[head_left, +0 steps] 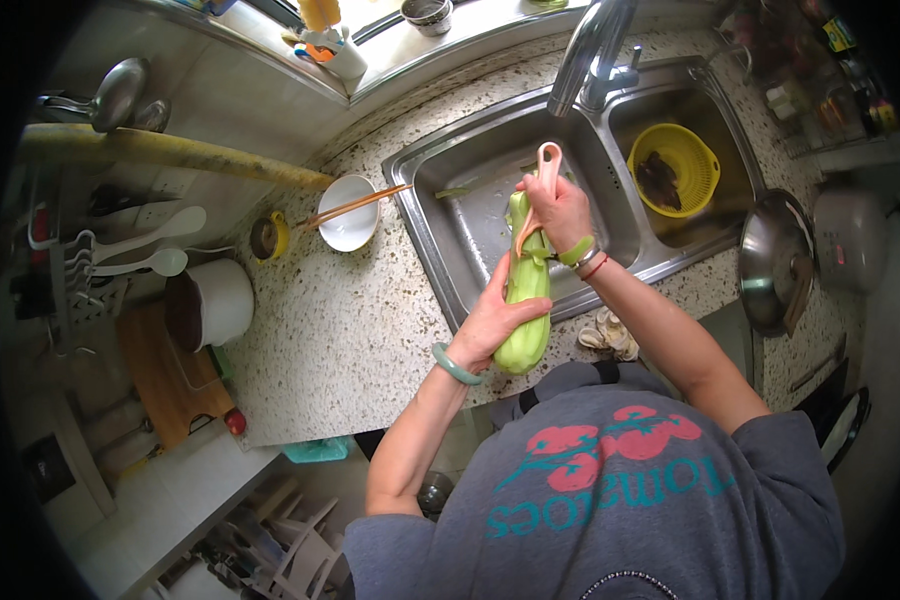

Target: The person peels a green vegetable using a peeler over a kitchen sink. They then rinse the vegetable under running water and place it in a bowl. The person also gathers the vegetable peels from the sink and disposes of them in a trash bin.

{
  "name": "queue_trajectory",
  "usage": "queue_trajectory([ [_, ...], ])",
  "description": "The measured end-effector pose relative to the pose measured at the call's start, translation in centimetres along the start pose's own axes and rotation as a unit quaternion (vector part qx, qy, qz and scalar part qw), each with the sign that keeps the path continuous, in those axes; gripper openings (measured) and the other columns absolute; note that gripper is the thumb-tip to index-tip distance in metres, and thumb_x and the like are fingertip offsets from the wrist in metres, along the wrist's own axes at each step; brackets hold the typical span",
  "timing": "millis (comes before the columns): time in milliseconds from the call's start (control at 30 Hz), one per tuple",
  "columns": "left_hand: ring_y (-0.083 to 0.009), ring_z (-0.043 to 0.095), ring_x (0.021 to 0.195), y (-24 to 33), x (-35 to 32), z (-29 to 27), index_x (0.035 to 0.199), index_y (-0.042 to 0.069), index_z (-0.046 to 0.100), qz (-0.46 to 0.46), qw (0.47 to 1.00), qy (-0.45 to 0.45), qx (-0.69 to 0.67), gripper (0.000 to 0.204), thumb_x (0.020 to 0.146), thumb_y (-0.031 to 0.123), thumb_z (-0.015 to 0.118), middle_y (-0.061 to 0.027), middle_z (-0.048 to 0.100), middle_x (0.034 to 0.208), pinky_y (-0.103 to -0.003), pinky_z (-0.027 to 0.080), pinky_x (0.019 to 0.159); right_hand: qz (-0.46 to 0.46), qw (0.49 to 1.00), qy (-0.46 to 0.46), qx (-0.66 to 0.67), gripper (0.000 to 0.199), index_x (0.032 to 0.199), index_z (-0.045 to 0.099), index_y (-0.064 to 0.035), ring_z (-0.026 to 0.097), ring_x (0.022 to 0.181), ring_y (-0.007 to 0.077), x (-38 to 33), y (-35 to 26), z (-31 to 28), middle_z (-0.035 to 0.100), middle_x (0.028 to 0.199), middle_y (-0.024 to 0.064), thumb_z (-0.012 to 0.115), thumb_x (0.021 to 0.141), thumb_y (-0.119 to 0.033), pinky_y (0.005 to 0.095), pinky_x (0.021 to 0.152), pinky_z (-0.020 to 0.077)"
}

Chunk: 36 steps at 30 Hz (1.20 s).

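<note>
Left hand: my left hand [492, 318] is closed around the long, pale-green gourd [525, 335], thumb across its lower part.
Right hand: my right hand [560, 215] grips the pink plastic peeler [549, 160], its head against the gourd.
Gourd: within my grip, upper end over the two-basin stainless-steel sink [480, 205].
Colander: round yellow plastic colander [710, 170], right of my grip (its dark contents are unclear).
Bowl: round white bowl [348, 232], left of my grip, brown slender chopsticks [370, 203] across it.
</note>
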<state>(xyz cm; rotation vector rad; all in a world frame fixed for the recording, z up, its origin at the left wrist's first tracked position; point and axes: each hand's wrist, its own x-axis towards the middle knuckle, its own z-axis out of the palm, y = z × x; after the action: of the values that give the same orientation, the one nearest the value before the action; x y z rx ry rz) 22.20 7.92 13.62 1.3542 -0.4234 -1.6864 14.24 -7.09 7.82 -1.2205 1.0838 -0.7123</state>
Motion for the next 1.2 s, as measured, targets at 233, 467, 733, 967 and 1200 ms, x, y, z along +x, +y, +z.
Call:
queue_trajectory([
  [233,-0.0232,0.066,0.078,0.2,-2.0,0.6,0.147,0.013,0.02,-0.076,0.99,-0.056,-0.109,0.078,0.084,0.006,0.066,-0.0091,0.055,0.099,-0.034,0.058,0.064,0.067,0.994,0.001,0.086,0.032,0.081,0.065,-0.0024,0.066,0.055,0.0139,2.7,1.0,-0.1,0.063,0.066,0.0039,0.064,0.09,-0.033,0.024,0.044,0.0488],
  [467,-0.0256,0.066,0.086,-0.4,-3.0,-1.3,0.144,0.011,0.023,-0.09,0.979,-0.101,-0.154,0.07,0.087,0.01,0.064,-0.0124,0.056,0.106,-0.037,0.058,0.07,0.061,0.992,0.105,0.025,0.038,0.088,0.063,-0.0038,0.064,0.059,0.0115,5.7,2.9,-0.8,0.062,0.071,0.0023,0.063,0.09,-0.042,0.0251,0.046,0.05],
  [733,-0.0154,0.063,0.092,-2.0,-0.1,-2.9,0.137,0.006,0.034,-0.052,0.964,-0.073,-0.249,0.052,0.094,0.022,0.057,-0.0111,0.058,0.109,-0.027,0.054,0.075,-0.116,0.778,-0.153,-0.599,0.019,0.108,0.053,-0.0196,0.065,0.068,0.0347,5.6,8.0,-2.0,0.065,0.084,0.0122,0.053,0.093,-0.032,0.0468,0.057,0.0523],
  [967,-0.0246,0.062,0.101,-3.4,2.2,-3.6,0.134,0.003,0.037,-0.052,0.958,-0.056,-0.275,0.05,0.092,0.02,0.059,-0.0104,0.054,0.115,-0.036,0.057,0.08,0.015,0.698,-0.292,-0.654,0.043,0.131,0.047,-0.0136,0.065,0.092,0.0345,6.4,9.9,-2.6,0.065,0.096,0.0184,0.051,0.088,-0.011,0.0438,0.082,0.0521],
  [1200,-0.0269,0.06,0.104,-2.7,4.8,-2.4,0.136,0.003,0.036,-0.04,0.943,-0.143,-0.299,0.054,0.091,0.02,0.06,-0.0104,0.047,0.125,-0.039,0.058,0.08,0.046,0.673,-0.249,-0.695,0.055,0.143,0.035,-0.0283,0.065,0.102,0.0286,4.8,10.1,-2.5,0.064,0.111,0.0126,0.05,0.093,-0.013,0.0404,0.086,0.053],
])
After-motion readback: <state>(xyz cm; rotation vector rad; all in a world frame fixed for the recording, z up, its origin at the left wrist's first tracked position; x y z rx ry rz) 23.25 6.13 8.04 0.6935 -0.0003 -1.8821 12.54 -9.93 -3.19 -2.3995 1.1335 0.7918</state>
